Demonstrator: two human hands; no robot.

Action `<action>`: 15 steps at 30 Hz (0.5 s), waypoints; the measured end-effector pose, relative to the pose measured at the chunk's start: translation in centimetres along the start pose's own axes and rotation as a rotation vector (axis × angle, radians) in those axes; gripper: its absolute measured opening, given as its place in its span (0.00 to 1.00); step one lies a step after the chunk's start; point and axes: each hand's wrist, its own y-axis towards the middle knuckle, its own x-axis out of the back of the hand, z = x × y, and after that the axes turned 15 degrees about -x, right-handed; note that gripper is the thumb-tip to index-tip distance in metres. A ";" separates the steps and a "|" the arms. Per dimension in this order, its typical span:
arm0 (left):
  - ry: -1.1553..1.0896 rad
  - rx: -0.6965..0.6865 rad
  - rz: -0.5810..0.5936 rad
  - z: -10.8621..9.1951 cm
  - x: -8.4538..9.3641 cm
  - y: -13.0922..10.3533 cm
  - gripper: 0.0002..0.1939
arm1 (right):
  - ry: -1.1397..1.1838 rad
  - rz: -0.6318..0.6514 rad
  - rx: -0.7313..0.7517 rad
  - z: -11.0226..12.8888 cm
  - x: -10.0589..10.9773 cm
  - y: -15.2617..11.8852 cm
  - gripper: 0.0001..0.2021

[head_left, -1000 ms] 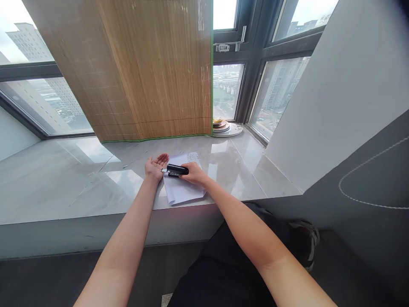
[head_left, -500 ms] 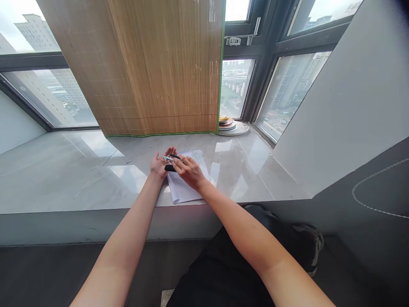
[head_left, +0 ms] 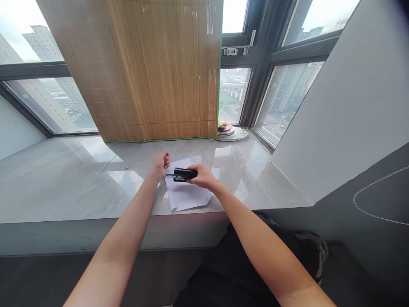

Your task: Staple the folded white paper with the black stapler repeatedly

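A black stapler with a silver metal part at its left end is held over the paper. Its right end is in my right hand, whose fingers and thumb wrap round it. My left hand is just left of the stapler, at the paper's upper left, with its fingers curled inward; what it holds, if anything, is hidden. Under the stapler lie white paper sheets, with print near the top edge and the lower left corner curled.
The paper rests on a glossy tiled window ledge. A bamboo blind hangs behind. Stacked plates stand at the back right, by the window. Below the ledge are a dark-clothed leg and a shoe.
My left hand has gone from open and palm up to curled fingers. My right hand has moved right and down, and the stapler now shows lengthwise in it. The view has tilted up slightly.
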 end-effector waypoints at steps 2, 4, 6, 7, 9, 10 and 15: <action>0.177 -0.035 0.026 0.2 -1.2 2.1 0.17 | -0.024 0.076 -0.058 -0.3 -0.2 -0.1 0.11; 0.281 -0.056 0.056 0.5 -2.6 4.0 0.17 | -0.073 0.101 -0.114 -0.5 -0.7 -0.1 0.11; 0.387 -0.053 0.111 0.9 -4.0 5.5 0.19 | -0.109 0.092 -0.144 -0.4 -1.1 -0.1 0.13; 0.434 -0.047 0.148 1.1 -4.6 5.9 0.21 | -0.120 0.085 -0.146 -0.4 -1.2 -0.1 0.13; 0.509 -0.043 0.222 1.5 -5.7 6.3 0.23 | -0.130 0.074 -0.136 -0.4 -1.3 -0.1 0.13; 0.537 -0.048 0.257 1.6 -6.3 6.3 0.23 | -0.130 0.071 -0.132 -0.5 -1.3 -0.1 0.13; 0.617 -0.100 0.309 0.4 -8.5 5.2 0.27 | -0.161 0.066 -0.118 -0.8 -1.3 0.0 0.13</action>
